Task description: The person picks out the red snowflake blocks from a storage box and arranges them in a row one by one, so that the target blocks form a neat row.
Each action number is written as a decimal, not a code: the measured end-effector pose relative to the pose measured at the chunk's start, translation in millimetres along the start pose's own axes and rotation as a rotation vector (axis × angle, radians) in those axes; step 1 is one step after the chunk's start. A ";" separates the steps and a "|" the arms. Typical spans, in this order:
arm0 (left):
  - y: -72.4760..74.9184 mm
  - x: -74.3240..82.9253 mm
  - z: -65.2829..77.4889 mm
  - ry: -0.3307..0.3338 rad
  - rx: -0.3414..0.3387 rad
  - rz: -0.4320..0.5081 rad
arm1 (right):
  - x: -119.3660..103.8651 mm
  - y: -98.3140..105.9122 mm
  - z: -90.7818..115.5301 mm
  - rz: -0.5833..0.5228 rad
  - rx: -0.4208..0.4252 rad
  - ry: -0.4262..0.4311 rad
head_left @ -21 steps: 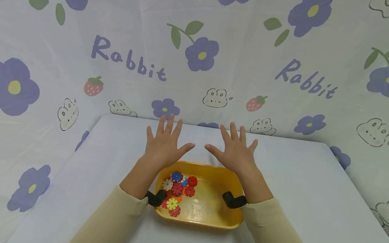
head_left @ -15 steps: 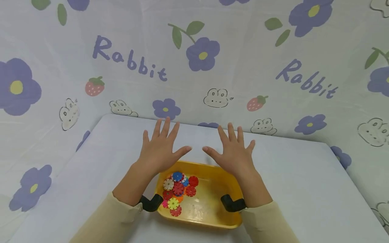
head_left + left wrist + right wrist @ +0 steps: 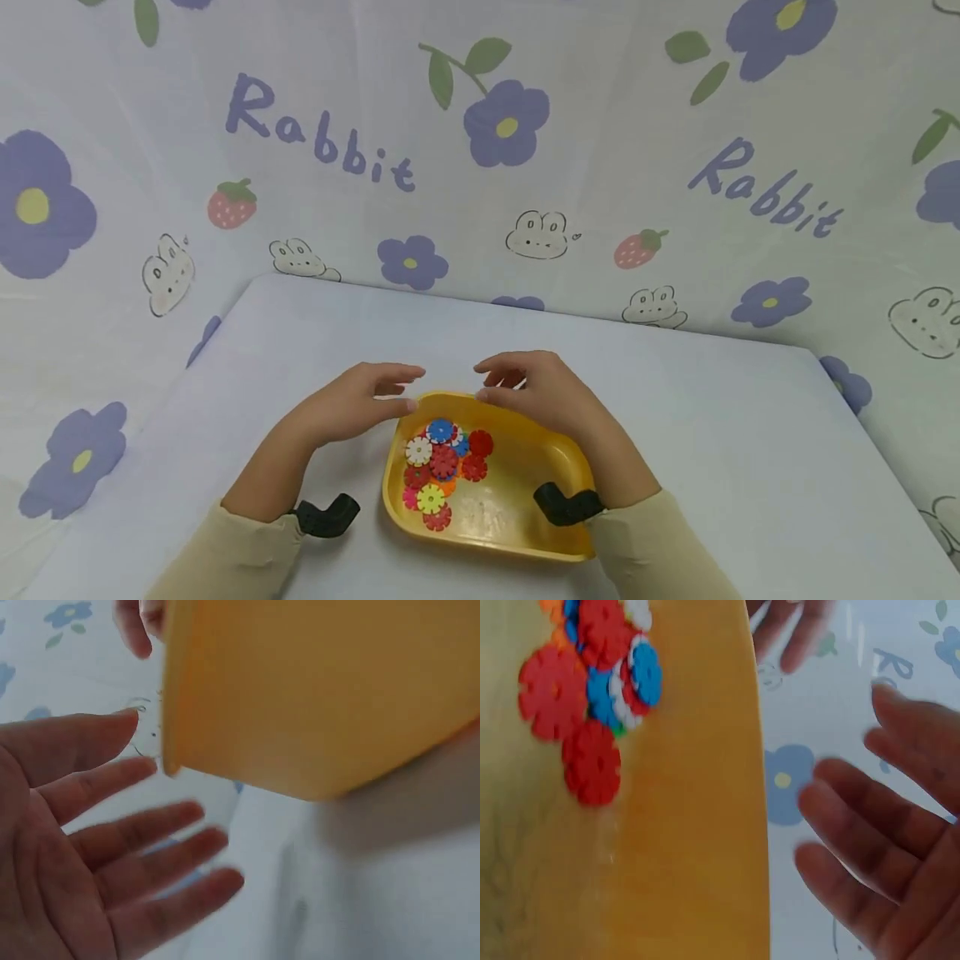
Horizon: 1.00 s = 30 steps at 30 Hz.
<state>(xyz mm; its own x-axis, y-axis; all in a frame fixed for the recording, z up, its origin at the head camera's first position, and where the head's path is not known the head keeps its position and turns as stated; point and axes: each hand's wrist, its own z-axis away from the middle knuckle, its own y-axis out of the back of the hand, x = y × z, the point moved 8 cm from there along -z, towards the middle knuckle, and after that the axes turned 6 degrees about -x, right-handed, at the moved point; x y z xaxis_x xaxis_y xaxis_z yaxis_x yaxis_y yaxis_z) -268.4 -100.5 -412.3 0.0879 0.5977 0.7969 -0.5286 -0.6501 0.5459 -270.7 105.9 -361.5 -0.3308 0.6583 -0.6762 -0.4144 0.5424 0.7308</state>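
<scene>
Hovering near the yellow tray rim (image 3: 450, 395), 2 loosely spread hands (image 3: 354, 406) (image 3: 546, 389) leave space between.

Head view, centre: your bare right hand (image 3: 543, 388) partly hides the rounded yellow plastic tray (image 3: 506, 510); left-wrist view, upper right: cropped.
</scene>
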 end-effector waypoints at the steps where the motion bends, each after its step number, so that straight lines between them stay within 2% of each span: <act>1: -1.1 -4.4 -0.8 -0.011 -0.020 0.050 | -1.4 -4.6 -2.7 -0.039 -0.047 0.006; 4: -3.8 -13.4 -4.2 -0.045 -0.065 0.202 | -3.2 -21.7 -10.3 -0.168 -0.193 0.018; 8: -5.8 -22.7 -8.1 -0.068 -0.082 0.302 | -2.9 -47.8 -15.1 -0.274 -0.362 -0.018; 13: -6.6 -29.7 -11.1 -0.089 -0.090 0.356 | -1.0 -77.3 -21.0 -0.250 -0.513 -0.062; 21: -6.8 -33.8 -13.1 -0.129 -0.084 0.347 | 6.7 -99.0 -30.5 -0.140 -0.546 -0.076; 26: -8.1 -33.6 -13.8 -0.156 -0.100 0.357 | 11.1 -103.6 -34.6 -0.021 -0.516 -0.054; 30: -8.2 -33.4 -14.9 -0.172 -0.100 0.370 | 13.1 -105.1 -36.4 0.011 -0.499 -0.052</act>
<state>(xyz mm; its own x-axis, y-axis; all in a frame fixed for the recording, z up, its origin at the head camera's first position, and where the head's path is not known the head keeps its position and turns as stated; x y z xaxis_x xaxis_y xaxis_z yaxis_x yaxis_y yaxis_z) -279.6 -108.1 -447.2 0.0114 0.2398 0.9707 -0.6297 -0.7524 0.1933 -262.3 38.5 -450.5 -0.3003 0.6945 -0.6538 -0.7703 0.2276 0.5957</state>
